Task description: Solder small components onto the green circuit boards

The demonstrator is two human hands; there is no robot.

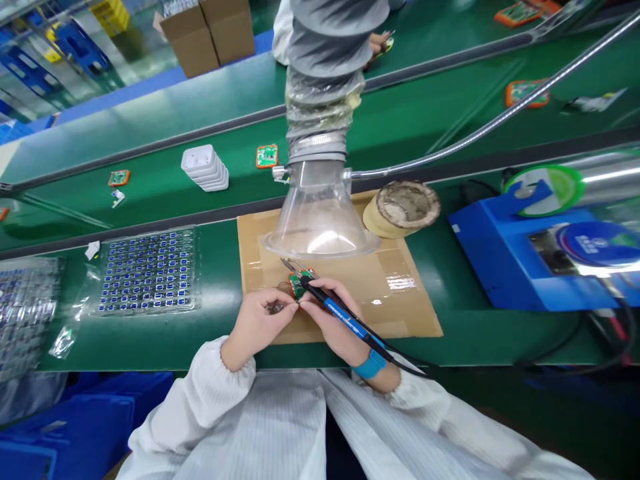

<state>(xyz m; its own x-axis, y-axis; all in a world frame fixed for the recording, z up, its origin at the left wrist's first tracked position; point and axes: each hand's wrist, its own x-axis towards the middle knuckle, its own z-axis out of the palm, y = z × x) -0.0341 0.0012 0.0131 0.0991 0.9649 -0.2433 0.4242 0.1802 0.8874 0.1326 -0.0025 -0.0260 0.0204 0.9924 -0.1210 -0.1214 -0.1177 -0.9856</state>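
A green circuit board with an orange edge (296, 287) lies on a cardboard sheet (400, 313), under the clear fume hood. My left hand (260, 323) is closed in a pinch at the board's near edge; what its fingertips hold is too small to make out. Across my right hand (337, 323) rests a blue and black soldering iron (345, 316), its tip pointing up and left over the board. The thumb and fingertip of that hand meet my left fingertips. Thin dark wire shows beside the board.
The fume hood (320, 220) hangs low just beyond my hands. A round pot (407, 207) and a blue machine (520, 253) stand to the right. On the left lies a tray of small blue parts (147, 270). White housings (205, 167) are stacked on the green belt behind.
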